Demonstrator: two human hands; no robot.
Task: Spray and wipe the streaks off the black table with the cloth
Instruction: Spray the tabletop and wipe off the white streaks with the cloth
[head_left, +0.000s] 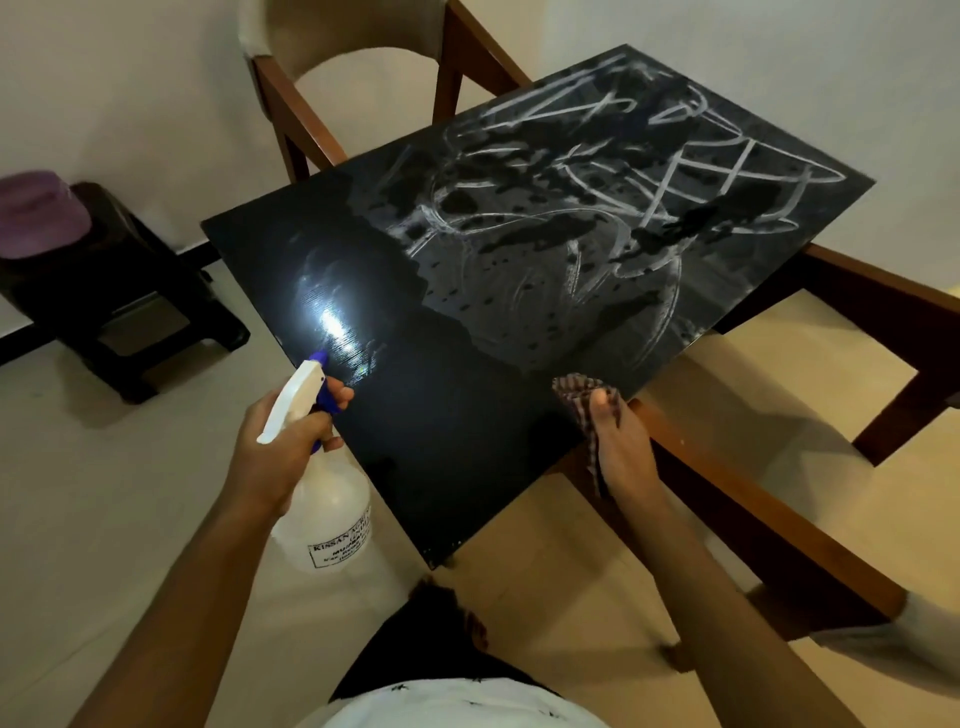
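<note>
The black table (467, 426) stood tilted across the view, its near half dark and clean with a bright glare patch, its far half covered in white streaks (623, 171) broken by dark wet blotches. The left hand (280, 441) was wrapped around the neck of a spray bottle (324, 514), a translucent white bottle with a printed label, held upright just off the table's near-left edge. Its white head and blue nozzle pointed toward the glare on the tabletop, and a finger was curled over the blue trigger. The bottle hung below the hand, beside the table rather than on it. The right hand (623, 447) was at the near-right edge of the table, closed on a checked cloth (584, 402). The cloth bunched up ahead of the thumb, lying on the table's edge, and a strip of it trailed back along the left side of the hand. The streaks lay beyond that hand, toward the far corner, with the nearest smears just ahead of the cloth. A wooden chair (322, 104) with a pale back stood behind the table, and a wooden frame (779, 519) ran under the right arm. A dark stool (156, 312) carrying something purple (36, 213) sat against the wall at left.
</note>
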